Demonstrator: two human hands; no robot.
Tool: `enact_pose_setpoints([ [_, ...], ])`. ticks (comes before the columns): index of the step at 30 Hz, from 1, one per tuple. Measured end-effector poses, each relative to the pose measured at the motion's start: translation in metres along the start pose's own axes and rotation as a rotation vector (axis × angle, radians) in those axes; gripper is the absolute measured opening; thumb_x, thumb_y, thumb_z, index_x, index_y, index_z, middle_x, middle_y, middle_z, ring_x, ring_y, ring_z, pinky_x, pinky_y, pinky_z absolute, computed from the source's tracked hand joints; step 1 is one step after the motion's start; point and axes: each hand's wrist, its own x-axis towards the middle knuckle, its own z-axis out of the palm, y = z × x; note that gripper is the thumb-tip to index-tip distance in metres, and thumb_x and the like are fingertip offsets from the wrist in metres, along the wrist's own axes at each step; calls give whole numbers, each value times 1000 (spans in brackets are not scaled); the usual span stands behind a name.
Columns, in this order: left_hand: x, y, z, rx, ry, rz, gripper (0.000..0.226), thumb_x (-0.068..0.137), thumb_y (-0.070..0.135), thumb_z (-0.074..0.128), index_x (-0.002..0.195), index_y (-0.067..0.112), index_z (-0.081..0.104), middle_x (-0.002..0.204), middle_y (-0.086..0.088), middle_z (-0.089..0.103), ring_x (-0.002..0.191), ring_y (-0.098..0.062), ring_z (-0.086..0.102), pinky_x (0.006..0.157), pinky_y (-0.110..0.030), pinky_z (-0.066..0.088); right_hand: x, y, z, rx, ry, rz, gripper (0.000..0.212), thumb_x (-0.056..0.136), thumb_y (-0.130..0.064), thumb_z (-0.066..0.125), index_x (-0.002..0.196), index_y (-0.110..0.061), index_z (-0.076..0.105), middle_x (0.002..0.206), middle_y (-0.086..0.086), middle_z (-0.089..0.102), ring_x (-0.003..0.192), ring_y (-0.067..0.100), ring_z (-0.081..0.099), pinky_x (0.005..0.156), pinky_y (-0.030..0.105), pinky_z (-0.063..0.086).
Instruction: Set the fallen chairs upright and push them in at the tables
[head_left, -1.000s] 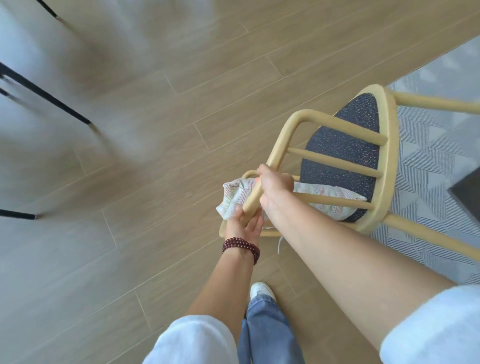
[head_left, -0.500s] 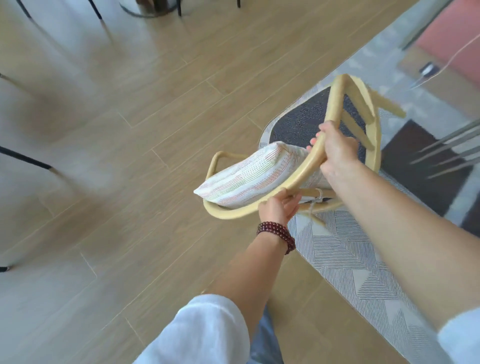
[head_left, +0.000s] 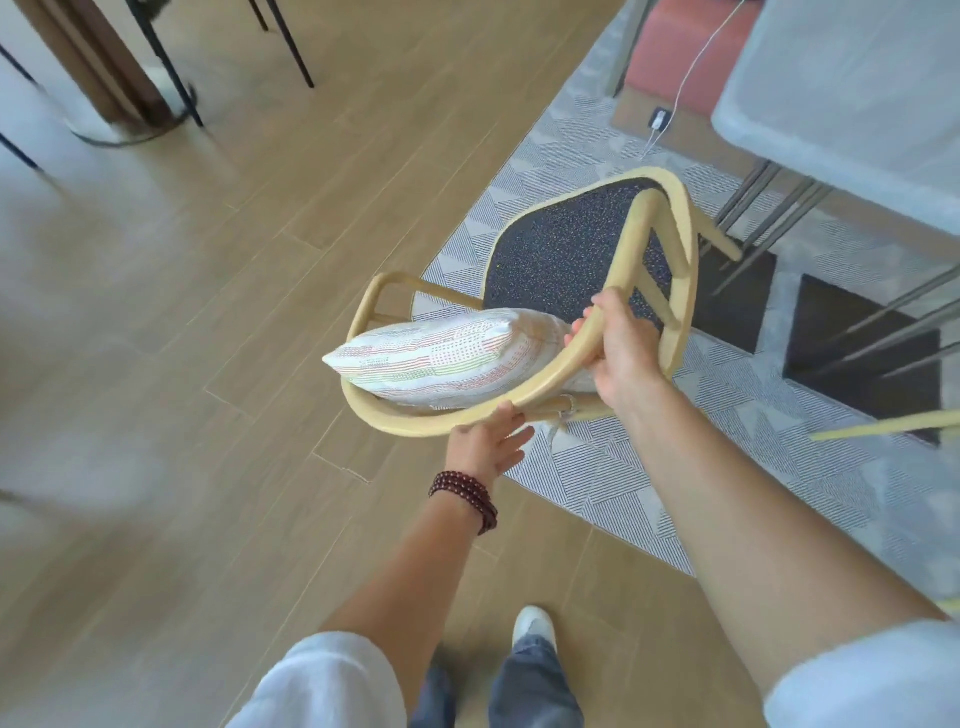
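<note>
Our right grip (head_left: 621, 353) is closed around the curved back rail (head_left: 415, 423) of the chair (head_left: 563, 249), with the fingers wrapped over the wood on the right part of the curve. Our left grip (head_left: 485, 441) is lower and nearer to us. Its fingers are almost straight and only touch the rail from below, so it supports the rail and does not clamp it. A bead bracelet (head_left: 465, 493) sits on this wrist.

Inside the curve of the rail lies a striped cushion (head_left: 441, 358), just beside both grips. Beyond it we see the dark speckled seat.

The chair is not yet on its legs. It is tilted, and the one leg (head_left: 719, 241) that we can see clearly points away from us, towards the table (head_left: 831, 104). So the long axis runs from the rail at our grips, forward and to the right. The table stands farther along almost the same line, on the rug (head_left: 623, 493), with the wooden floor (head_left: 208, 338) to the left.

We judge that the right grip, being nearer to the seat and the table, must lead the turn that brings the legs down. Then both can push the chair in.
</note>
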Motion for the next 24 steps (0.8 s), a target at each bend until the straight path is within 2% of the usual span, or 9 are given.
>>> enact_pose_setpoints([
  [2,-1,-5,12,26,-19,-43,26,94,31,51,95,8,64,104,-11,71,92,-21,67,79,-33,54,6,-17,-25,23,10,-9,11,82,-16,63,74,-10,57,60,-2,55,44,9,54,52,26,51],
  [4,0,-8,27,48,-6,-125,31,94,41,48,92,12,59,99,-11,69,95,-25,64,81,-36,52,12,-35,-57,48,76,-27,13,84,-16,62,73,-12,55,60,-3,52,43,7,51,50,24,48],
  [7,-3,-17,52,198,16,-213,44,90,52,49,103,10,56,107,-13,64,101,-29,60,90,-41,51,18,-52,-104,68,196,-42,16,86,-16,65,74,-13,56,55,-6,52,43,4,50,46,20,46],
  [10,-4,-31,68,273,0,-215,47,86,54,55,105,11,55,111,-10,60,104,-29,60,86,-43,53,18,-60,-140,115,277,-40,11,85,-12,68,81,-11,58,60,-2,51,47,5,50,43,17,45],
  [13,7,-22,74,184,79,-171,36,86,42,62,105,12,54,103,-9,60,93,-28,62,74,-41,57,13,-64,-173,96,293,-21,14,84,-6,69,79,-8,56,60,3,48,47,8,49,42,18,46],
  [15,19,-10,81,148,156,-146,36,85,30,65,111,10,50,103,-14,59,92,-30,63,74,-43,57,9,-65,-200,16,266,7,15,83,-2,70,76,-4,57,63,7,50,51,11,53,47,22,52],
  [19,33,2,114,327,128,-131,43,88,13,58,129,3,48,82,-8,53,93,-28,58,72,-38,57,2,-63,-258,19,230,47,16,84,0,68,71,-2,58,59,7,53,48,11,60,55,32,59],
  [22,36,1,149,305,126,-144,37,83,1,62,117,1,47,86,-16,58,88,-34,64,78,-48,57,2,-62,-303,46,241,65,17,86,-3,64,70,-5,57,66,10,55,58,17,65,59,33,57],
  [24,35,-5,179,365,84,-142,34,80,1,65,109,-2,48,89,-21,63,83,-34,67,75,-48,58,4,-61,-334,121,260,104,21,88,-4,60,69,-7,52,71,11,53,75,24,61,72,38,55],
])
